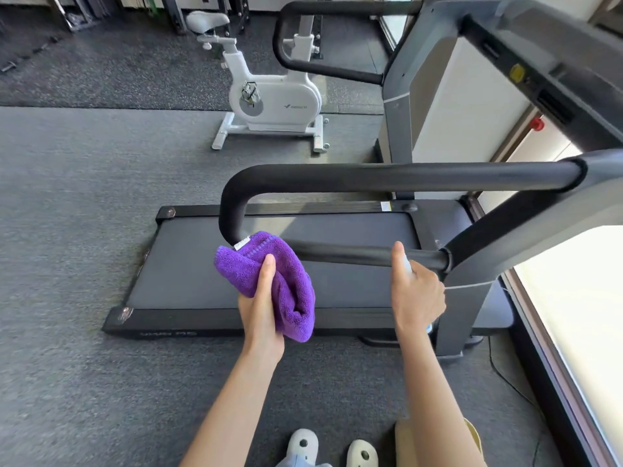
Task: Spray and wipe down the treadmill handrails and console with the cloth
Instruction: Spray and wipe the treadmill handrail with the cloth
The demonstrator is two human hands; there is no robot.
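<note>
My left hand (261, 299) grips the purple cloth (269, 281) against the near handrail (354, 254) at frame centre, ready to wipe, while my right hand (416, 293) clasps the spray bottle (407, 264) aimed at it.

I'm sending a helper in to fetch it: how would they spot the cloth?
Find the treadmill and its near handrail. At the rail's lower bend, the left hand grips the cloth: a fluffy purple bundle, the only bright colour around.

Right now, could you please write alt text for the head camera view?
A person's left hand presses a folded purple cloth against the near treadmill handrail, while the right hand grips a spray bottle beside the rail. A white exercise bike stands beyond the treadmill belt.
</note>
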